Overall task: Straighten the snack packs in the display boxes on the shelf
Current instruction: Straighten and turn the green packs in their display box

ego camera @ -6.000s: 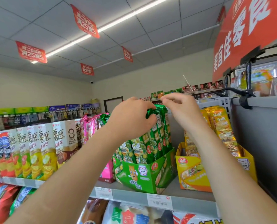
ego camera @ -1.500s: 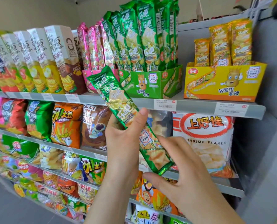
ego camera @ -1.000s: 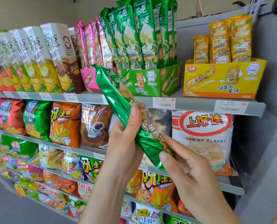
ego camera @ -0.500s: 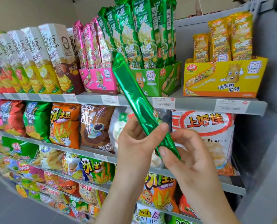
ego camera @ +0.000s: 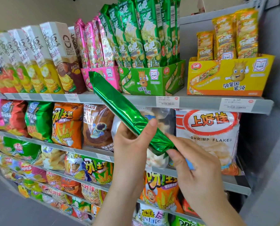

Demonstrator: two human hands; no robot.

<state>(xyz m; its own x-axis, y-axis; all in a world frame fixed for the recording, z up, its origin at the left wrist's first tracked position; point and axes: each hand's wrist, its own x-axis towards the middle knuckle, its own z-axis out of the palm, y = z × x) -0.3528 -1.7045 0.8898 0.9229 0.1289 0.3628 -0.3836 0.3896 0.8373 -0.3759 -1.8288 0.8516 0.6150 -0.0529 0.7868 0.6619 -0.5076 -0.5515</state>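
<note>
Held pack: a long green foil snack pack is off the shelf, in both hands in front of the shelving. It lies on a slant, its upper end up and to the left, overlapping the pink display box, its lower end down and to the right.
Left hand: the left hand grips the lower half of the pack from beneath, fingers curled behind it and the thumb pressed on its front.
Right hand: the right hand pinches the pack's bottom end between thumb and forefinger; how its other fingers lie cannot be told.
Top shelf: the top shelf carries the pink box, the green display box just beside it and the yellow display box apart to the right.
Box contents: green packs stand upright and close together; pink packs lean slightly; yellow packs stand at uneven heights.
Left of the boxes: tall chip cartons in a row.
Shelf below: a shrimp flakes bag behind the right hand.
</note>
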